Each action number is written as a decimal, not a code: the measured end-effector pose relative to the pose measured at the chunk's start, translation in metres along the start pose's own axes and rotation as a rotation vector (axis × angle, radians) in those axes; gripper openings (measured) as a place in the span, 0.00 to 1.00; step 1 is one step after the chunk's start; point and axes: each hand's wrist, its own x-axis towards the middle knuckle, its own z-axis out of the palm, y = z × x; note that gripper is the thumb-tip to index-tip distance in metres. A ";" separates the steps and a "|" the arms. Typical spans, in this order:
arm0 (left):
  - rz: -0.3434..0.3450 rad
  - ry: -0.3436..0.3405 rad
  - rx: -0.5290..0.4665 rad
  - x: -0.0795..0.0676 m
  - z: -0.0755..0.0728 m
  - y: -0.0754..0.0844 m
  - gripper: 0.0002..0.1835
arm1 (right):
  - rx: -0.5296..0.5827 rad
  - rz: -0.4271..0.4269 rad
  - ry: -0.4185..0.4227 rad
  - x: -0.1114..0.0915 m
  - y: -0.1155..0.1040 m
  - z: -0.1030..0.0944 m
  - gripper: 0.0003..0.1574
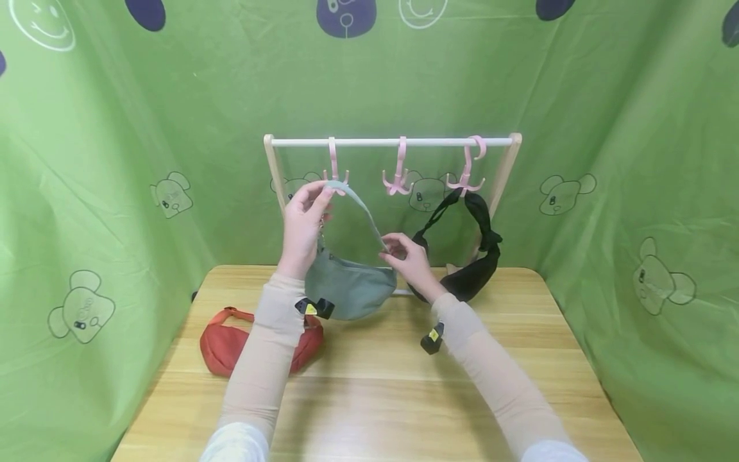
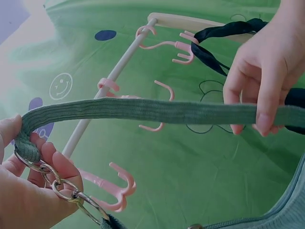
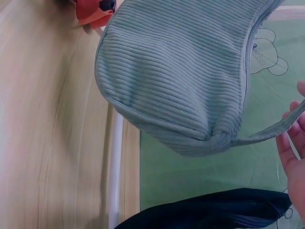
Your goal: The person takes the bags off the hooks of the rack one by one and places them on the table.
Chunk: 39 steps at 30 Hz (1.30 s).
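Note:
A grey-green corduroy shoulder bag [image 1: 351, 290] hangs above the table from its strap [image 2: 143, 110]. With thumb and fingers, my left hand [image 1: 303, 224] holds the strap end beside the metal chain rings [image 2: 64, 185]. My right hand [image 1: 412, 262] pinches the strap lower down, close to where it meets the bag body [image 3: 176, 71]. In the head view the raised strap overlaps the left pink hook [image 1: 333, 160]; the left wrist view shows that hook [image 2: 116, 188] apart from the strap. The bag's zipper runs along its upper edge.
A white rail [image 1: 369, 142] on a wooden frame carries the middle pink hook [image 1: 399, 168] and the right pink hook [image 1: 466, 173]. A black bag [image 1: 473, 277] hangs from the right one. A red bag [image 1: 222, 346] lies on the wooden table [image 1: 369, 410], partly behind my left forearm.

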 end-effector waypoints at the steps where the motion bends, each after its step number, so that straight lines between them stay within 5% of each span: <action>1: -0.005 0.003 0.003 0.000 -0.001 0.000 0.10 | -0.001 -0.001 0.000 -0.001 0.000 -0.001 0.21; 12: -0.030 0.031 0.004 -0.002 -0.015 -0.004 0.08 | -0.038 -0.014 0.027 -0.001 0.002 -0.018 0.19; 20: -0.042 0.058 0.020 -0.004 -0.028 -0.005 0.06 | -0.023 0.017 0.059 -0.008 -0.041 -0.031 0.15; 39: -0.075 -0.022 0.189 -0.013 -0.070 -0.014 0.10 | 0.007 -0.017 0.071 -0.010 -0.059 -0.048 0.15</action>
